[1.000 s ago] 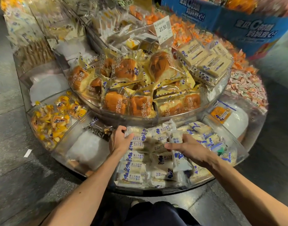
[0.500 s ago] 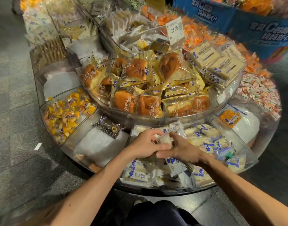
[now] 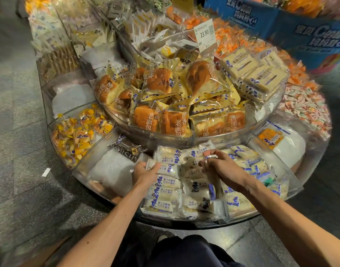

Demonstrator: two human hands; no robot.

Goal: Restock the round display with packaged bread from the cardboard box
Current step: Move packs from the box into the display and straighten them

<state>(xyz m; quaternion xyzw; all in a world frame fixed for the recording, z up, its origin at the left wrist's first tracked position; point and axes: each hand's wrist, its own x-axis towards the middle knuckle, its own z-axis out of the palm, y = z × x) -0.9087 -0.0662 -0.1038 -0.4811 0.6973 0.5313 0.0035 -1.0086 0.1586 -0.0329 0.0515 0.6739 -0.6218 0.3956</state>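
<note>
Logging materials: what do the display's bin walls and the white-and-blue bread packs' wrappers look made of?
The bin walls look like clear rigid plastic, probably acrylic: contents show through and edges catch glare. The bread packs are wrapped in thin glossy printed film, likely plastic: it crinkles and shines.

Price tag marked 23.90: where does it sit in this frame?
In the head view, the price tag stands upper centre, slightly right, beyond the brown bread packs on the raised tier and just left of the orange-wrapped snacks.
</note>
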